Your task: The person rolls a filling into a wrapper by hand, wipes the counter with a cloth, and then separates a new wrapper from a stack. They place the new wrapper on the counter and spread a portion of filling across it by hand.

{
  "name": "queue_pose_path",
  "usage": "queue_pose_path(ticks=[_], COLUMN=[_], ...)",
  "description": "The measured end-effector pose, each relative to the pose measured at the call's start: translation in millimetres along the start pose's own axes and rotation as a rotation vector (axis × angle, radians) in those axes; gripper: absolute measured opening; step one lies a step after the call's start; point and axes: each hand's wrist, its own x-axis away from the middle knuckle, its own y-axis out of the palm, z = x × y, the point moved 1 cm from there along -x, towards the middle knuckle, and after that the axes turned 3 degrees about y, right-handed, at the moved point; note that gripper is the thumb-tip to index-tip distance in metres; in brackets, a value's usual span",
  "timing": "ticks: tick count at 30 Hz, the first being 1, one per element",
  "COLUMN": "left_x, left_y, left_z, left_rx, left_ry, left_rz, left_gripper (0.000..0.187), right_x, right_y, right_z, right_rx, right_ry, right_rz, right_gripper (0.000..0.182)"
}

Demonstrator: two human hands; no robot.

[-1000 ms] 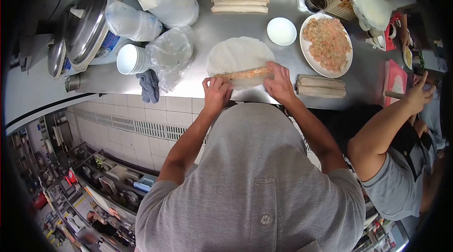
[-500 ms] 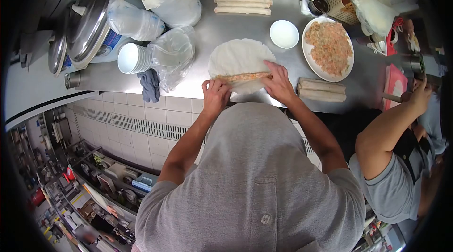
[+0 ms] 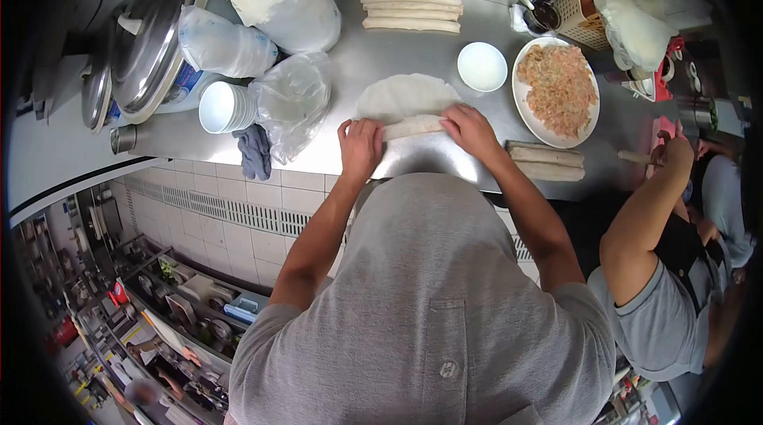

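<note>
Head view: where is the round, off-white, dough-like sheet (image 3: 407, 95) placed?

On the grey metal counter (image 3: 346, 67); its six-o'clock edge is folded into a slim, pale roll (image 3: 415, 127), and the flat part is spread at twelve o'clock.

Roll's long axis?

Set nearly nine to three, the right end tipped slightly toward two.

And at its ends?

The left hand (image 3: 362, 145) is set at nine o'clock, the right hand (image 3: 470, 129) at three, spaced well apart; neither is nearer. Fingers (image 3: 455, 115) are laid over both ends; whether the roll is pinched cannot be told.
</note>
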Motion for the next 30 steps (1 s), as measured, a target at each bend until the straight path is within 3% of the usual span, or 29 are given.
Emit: queue_pose_path(ticks=[12, 14, 18, 20, 24, 26, 30], left_x=[-40.2, -42.5, -39.0, -30.9, -21.1, -19.1, -17.1], left_y=[14.6, 13.1, 2.9, 3.8, 5.3, 7.7, 10.3], left_z=[-22.6, -18.3, 1.7, 13.6, 28.0, 28.9, 24.8], left_rx=[-0.124, -0.11, -0.026, 0.053, 0.105, 0.08, 0.075], left_ry=[0.005, -0.019, 0.08, 0.184, 0.201, 0.205, 0.211], left_rz=[-0.026, 0.078, 0.074, -0.012, -0.087, -0.079, -0.066], left_gripper=[0.014, 0.016, 0.019, 0.022, 0.028, 0.03, 0.03], right_x=[-34.0, -34.0, -37.1, -37.7, -25.7, -19.5, -14.3], right_y=[-2.3, 0.1, -3.5, -5.8, 0.2, 6.7, 17.3], right_z=[13.3, 12.9, -2.9, -14.2, -27.8, -34.6, -30.1], right_rx=[0.106, 0.116, 0.197, 0.337, 0.323, 0.337, 0.36], right_ry=[0.071, 0.116, 0.183, 0.007, -0.103, -0.082, -0.079], right_rz=[-0.053, -0.071, -0.13, 0.058, -0.01, -0.145, -0.109], right_gripper=[0.014, 0.025, 0.042, 0.049, 0.046, 0.038, 0.033])
